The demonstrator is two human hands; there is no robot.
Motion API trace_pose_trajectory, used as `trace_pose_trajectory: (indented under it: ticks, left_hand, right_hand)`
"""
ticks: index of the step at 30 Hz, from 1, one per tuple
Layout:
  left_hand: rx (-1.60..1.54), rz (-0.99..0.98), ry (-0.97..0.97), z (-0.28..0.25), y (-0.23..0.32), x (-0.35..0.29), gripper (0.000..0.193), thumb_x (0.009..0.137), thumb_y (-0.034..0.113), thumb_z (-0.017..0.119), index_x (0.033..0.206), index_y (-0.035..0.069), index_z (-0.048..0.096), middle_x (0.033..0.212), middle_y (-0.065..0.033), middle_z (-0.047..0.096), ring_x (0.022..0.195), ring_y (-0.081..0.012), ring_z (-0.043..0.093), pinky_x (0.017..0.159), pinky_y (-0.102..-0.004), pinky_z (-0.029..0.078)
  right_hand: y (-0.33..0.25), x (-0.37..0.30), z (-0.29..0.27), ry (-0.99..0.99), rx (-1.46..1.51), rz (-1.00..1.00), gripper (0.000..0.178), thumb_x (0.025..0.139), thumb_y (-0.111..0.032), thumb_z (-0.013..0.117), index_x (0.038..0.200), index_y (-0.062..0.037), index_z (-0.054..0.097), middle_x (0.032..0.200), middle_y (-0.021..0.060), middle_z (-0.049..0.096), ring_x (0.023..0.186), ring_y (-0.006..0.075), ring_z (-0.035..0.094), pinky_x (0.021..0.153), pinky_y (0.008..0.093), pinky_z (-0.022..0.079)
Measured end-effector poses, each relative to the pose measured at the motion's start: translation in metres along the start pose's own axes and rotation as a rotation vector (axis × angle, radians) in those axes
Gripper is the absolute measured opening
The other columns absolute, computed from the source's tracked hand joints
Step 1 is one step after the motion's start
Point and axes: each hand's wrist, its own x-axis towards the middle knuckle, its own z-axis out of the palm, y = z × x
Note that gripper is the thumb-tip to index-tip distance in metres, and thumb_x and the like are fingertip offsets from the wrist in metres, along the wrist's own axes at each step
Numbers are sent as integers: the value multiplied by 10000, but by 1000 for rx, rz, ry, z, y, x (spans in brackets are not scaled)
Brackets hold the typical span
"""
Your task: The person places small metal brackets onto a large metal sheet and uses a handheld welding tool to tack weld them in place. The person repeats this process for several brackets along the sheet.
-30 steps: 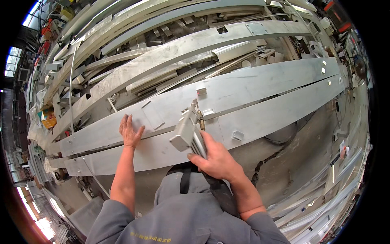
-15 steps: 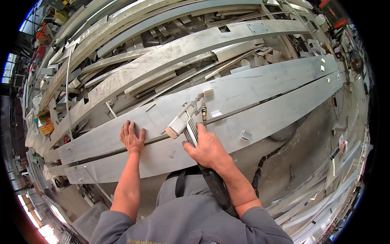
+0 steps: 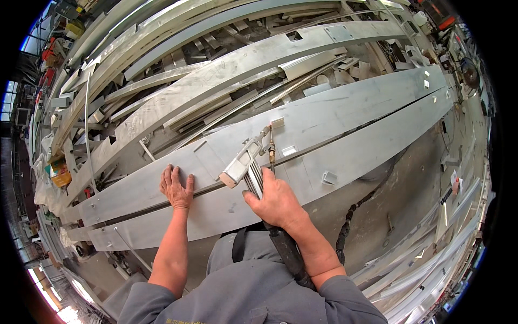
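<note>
My right hand (image 3: pixel 276 201) is wrapped round the ribbed handle of a silver welding gun (image 3: pixel 243 162). A thick black sleeve (image 3: pixel 288 254) runs from the handle back past my forearm. The gun's tip lies beside a small metal bracket (image 3: pixel 277 122) on the far aluminium panel (image 3: pixel 345 113); whether they touch I cannot tell. A brass fitting (image 3: pixel 271 152) stands along the gun's right side. My left hand (image 3: pixel 177 186) rests on the same panel with its fingers spread, left of the gun. A near aluminium panel (image 3: pixel 372 137) runs alongside, past a dark narrow gap.
Small metal pieces, including a U-shaped bracket (image 3: pixel 329 177), sit on the panels. Beyond them lie a long beam (image 3: pixel 216 75) and heaped metal offcuts (image 3: pixel 216 46). A black cable (image 3: pixel 348 216) trails over the floor at right, near stacked metal profiles (image 3: pixel 431 264).
The view has shifted slightly, so the scene's left side sits a little lower. Both hands and the welding gun keep their places on the panels.
</note>
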Motion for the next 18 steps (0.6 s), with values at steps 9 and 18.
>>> trace_pose_trajectory:
  ticks: [9,18]
  left_hand:
    - [13,-3,-22,-4,4,1,597,878,487,677,1336,118,577,1521,-98,466,1436,-335,359,1167,-511,241]
    - [14,-23,-42,-7,7,1,598,874,478,683,1337,114,577,1526,-95,460,1441,-333,354,1173,-510,237]
  right_hand:
    - [1,1,1,21,-7,23,578,833,-327,724,1143,113,514,859,333,674,846,504,669,777,532,545]
    - [0,1,-3,-14,-4,61,580,841,-334,722,1136,126,526,897,341,676,887,507,669,819,531,538]
